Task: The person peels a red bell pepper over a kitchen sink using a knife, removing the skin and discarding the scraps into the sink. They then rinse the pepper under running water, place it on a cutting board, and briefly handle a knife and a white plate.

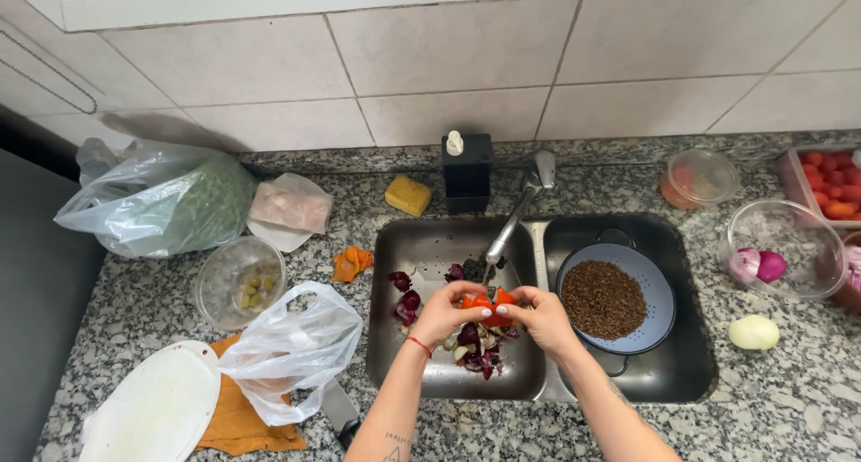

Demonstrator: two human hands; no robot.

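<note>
Now both hands, left hand [441, 311] and right hand [538, 317], are closing on a tomato [487, 305]; keeping it over the sink [421, 247] peels [480, 350] below seems wise.

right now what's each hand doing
Left hand: closed on the red tomato piece over the left sink basin.
Right hand: closed on the same tomato piece.

A colander [619, 300] sits in the right basin of the sink [691, 372]; peelings [408, 302] lie in the left basin; a bowl [240, 281] stands left on the tabletop [789, 399].
</note>
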